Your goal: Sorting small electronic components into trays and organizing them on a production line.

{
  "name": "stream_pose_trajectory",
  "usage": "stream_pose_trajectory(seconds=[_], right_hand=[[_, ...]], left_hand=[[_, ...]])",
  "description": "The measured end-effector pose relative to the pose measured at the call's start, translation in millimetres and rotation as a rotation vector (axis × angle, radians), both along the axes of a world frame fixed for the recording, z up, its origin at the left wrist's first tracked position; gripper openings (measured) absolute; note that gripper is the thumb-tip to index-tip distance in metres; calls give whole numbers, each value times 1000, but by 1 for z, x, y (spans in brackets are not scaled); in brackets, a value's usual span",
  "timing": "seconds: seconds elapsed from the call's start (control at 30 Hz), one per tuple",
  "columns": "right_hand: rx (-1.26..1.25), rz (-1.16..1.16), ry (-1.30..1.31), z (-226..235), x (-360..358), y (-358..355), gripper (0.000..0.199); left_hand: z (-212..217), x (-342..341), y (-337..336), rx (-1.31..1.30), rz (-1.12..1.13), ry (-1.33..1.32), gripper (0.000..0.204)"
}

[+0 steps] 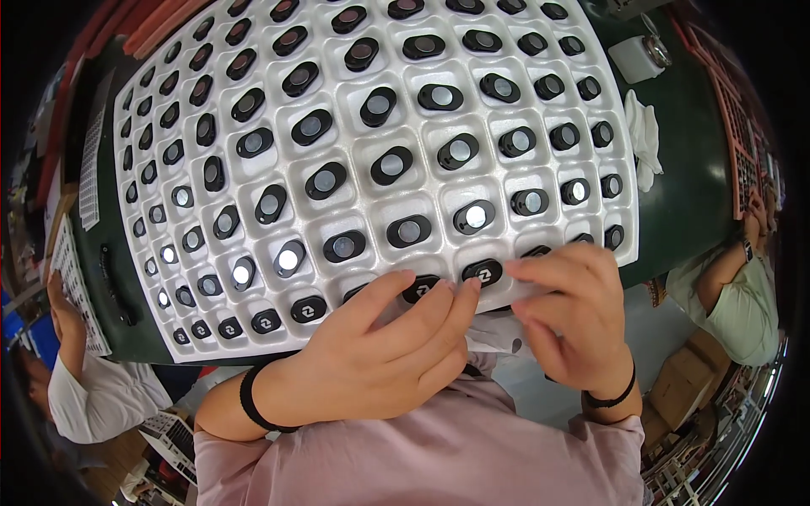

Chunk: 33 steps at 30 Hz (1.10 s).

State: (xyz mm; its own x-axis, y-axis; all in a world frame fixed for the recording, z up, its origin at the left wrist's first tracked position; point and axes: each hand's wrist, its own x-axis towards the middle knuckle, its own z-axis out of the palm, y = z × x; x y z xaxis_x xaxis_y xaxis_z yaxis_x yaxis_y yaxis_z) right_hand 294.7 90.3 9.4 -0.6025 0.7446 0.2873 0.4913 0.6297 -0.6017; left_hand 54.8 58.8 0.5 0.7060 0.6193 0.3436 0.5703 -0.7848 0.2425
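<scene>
A white moulded tray (278,164) holds rows of small black oval pieces, one to a pocket. Most show a round grey disc, like the oval piece (409,231) near the front. Along the near row, pieces such as the black oval piece (308,309) show a pale mark instead. My left hand (384,341) reaches over that row with fingers spread, its fingertips beside or on a marked oval piece (484,272). Just right of that piece, my right hand (574,299) is curved, thumb and fingers apart, seemingly holding nothing. Several near-row pieces are partly hidden by my hands.
The tray lies on a dark green table (688,160). At its right are a white jar (639,59) and a crumpled white cloth (644,139). A black strap-like item (116,282) lies left. Other people work at both sides; cardboard boxes (688,379) stand lower right.
</scene>
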Motion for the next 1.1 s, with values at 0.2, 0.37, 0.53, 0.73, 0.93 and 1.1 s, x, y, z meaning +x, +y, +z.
stream_pose_trajectory(seconds=[0.2, 0.37, 0.53, 0.73, 0.93, 1.1], right_hand=[[104, 82, -153, -3, 1, -17, 20], [199, 90, -257, -5, -3, -20, 17], [247, 67, -329, -1, -12, -23, 14], [279, 0, -361, 10, -18, -23, 15], [87, 30, -179, 19, -6, -22, 24], [32, 8, 57, 17, -18, -32, 33]], left_hand=[[-2, -3, -3, 10, 20, 7, 8], [-2, -4, -1, 3, 9, 17, 7], [-2, -4, 0, -24, -2, 37, 7], [4, -3, 3, -25, -32, 19, 5], [15, -2, 1, -76, -26, -24, 6], [24, -5, 0, -138, -12, -140, 13]])
